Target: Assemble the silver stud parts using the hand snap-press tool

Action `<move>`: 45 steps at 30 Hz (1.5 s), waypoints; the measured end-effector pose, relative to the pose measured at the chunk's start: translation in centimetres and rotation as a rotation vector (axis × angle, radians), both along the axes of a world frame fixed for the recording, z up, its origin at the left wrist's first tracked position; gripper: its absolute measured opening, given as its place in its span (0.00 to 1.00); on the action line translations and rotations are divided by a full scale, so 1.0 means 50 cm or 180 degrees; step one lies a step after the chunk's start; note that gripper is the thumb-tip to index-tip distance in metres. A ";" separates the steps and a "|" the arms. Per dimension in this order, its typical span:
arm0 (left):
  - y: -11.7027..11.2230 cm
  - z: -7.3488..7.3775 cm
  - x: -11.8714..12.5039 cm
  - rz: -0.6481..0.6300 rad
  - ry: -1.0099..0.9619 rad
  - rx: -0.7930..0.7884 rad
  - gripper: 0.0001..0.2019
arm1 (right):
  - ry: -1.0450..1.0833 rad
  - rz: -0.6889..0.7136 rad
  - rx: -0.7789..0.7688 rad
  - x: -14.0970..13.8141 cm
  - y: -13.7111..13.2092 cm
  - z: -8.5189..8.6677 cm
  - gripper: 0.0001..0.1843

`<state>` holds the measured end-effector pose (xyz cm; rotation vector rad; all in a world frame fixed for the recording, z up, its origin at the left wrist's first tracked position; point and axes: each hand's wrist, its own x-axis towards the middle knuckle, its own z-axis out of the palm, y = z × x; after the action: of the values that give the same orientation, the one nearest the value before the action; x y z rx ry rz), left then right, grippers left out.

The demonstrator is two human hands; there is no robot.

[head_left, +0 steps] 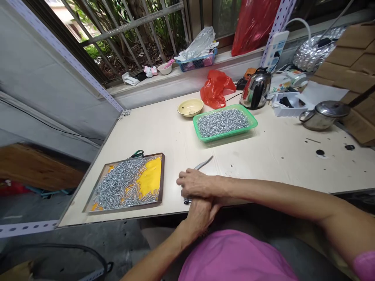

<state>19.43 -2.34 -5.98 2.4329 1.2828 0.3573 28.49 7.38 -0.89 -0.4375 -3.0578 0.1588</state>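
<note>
My right hand (195, 183) lies across the near table edge with its fingers curled shut on metal tweezers (204, 163), whose tips point up and to the right. My left hand (202, 212) sits just under it, mostly covered, fingers closed. A small metal part (186, 201) pokes out at its fingertips. To the left of both hands is a brown-framed yellow tray (152, 177) heaped with several small silver metal parts.
A green basket (254, 121) full of the same silver parts stands mid-table. Behind it are a yellow bowl (190, 107), a red bag (215, 89), a steel kettle (256, 91) and a pot (322, 115). Green-handled scissors (137, 153) lie behind the tray.
</note>
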 end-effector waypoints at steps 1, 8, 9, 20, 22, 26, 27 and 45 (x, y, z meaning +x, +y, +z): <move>-0.003 -0.003 0.000 0.0047 0.0022 -0.0035 0.19 | -0.0021 0.0186 0.0036 -0.016 -0.006 -0.005 0.03; -0.026 -0.009 -0.001 0.0134 -0.0142 0.0052 0.22 | 0.0116 0.0425 0.0352 -0.066 -0.014 -0.038 0.03; -0.031 -0.009 -0.003 0.0052 -0.0178 0.0150 0.20 | 0.0161 0.0424 0.0370 -0.069 -0.014 -0.044 0.04; 0.076 0.144 -0.236 0.1512 -0.0120 0.1614 0.09 | 0.1047 -0.0984 -0.0116 -0.048 0.054 -0.013 0.09; 0.136 0.149 -0.304 0.1910 0.0465 0.1392 0.11 | 0.1377 -0.1459 0.0012 0.002 0.088 0.026 0.12; 0.211 0.119 -0.395 0.2037 0.1373 0.0803 0.14 | 0.1629 -0.2368 0.0445 0.129 0.160 0.079 0.12; 0.220 0.111 -0.405 0.1995 0.1512 0.0681 0.14 | 0.1573 -0.2573 0.0520 0.158 0.173 0.085 0.12; 0.248 0.129 -0.382 0.1622 0.1264 0.0326 0.09 | 0.0147 -0.1839 -0.1064 0.122 -0.083 -0.012 0.14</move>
<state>0.34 10.05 0.49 2.3006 2.1102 0.0637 34.61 3.24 -1.51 -1.2790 -2.7155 0.6353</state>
